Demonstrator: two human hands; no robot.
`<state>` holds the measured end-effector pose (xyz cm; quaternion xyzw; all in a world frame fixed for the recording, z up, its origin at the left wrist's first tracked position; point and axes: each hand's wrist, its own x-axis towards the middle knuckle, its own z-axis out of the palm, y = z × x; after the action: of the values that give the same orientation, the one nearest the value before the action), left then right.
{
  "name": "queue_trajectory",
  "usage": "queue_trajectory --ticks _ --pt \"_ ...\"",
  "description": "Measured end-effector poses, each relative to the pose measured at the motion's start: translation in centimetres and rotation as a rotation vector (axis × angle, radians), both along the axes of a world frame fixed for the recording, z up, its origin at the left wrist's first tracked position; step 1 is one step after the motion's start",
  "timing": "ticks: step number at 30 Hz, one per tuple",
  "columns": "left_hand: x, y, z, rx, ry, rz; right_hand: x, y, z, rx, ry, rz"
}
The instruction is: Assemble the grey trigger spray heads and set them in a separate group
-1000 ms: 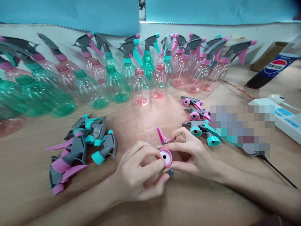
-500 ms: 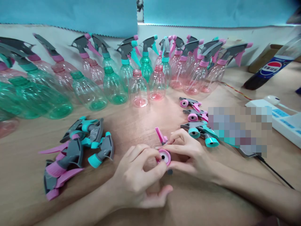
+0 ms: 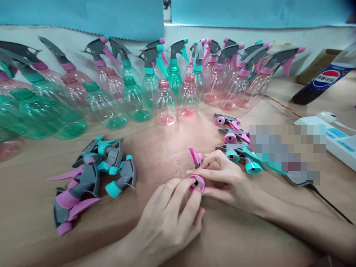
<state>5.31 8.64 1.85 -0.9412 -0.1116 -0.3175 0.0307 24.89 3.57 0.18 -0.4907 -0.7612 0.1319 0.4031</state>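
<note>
Between my two hands is a grey-and-pink trigger spray head [image 3: 199, 183], its pink collar turned up toward me and a dark hole in the white centre. My right hand [image 3: 229, 181] grips it from the right, thumb and fingers on either side of the collar. The fingertips of my left hand [image 3: 169, 218] are closed at the collar's left side and over its opening; whether they hold a small part there is hidden. The pink trigger sticks up beyond the collar. Just past my right hand lie several spray heads [image 3: 231, 156] with collars facing me.
A pile of grey, pink and teal spray heads [image 3: 90, 178] lies at the left. Open bottles [image 3: 166, 105] stand across the back, with capped spray bottles [image 3: 213, 83] behind. To the right are a blurred-out device, a white power strip [image 3: 319, 128] and a cola bottle [image 3: 322, 79].
My left hand has rolled over, bringing its fingertips further over the collar's opening. The spray head and right hand remain together, and the view has shifted slightly.
</note>
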Motion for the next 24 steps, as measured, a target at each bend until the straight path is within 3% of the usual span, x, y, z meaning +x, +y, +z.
queue_trajectory --ticks 3,8,24 --pt "0.0 -0.6 0.0 0.005 0.019 0.04 0.0 0.0 -0.1 -0.016 0.008 -0.002" --pt "0.1 -0.4 -0.1 -0.067 0.019 -0.007 0.0 0.2 -0.2 -0.019 0.004 -0.001" --pt "-0.1 2.2 0.1 -0.249 0.034 -0.413 -0.2 -0.1 0.4 0.051 -0.133 0.097"
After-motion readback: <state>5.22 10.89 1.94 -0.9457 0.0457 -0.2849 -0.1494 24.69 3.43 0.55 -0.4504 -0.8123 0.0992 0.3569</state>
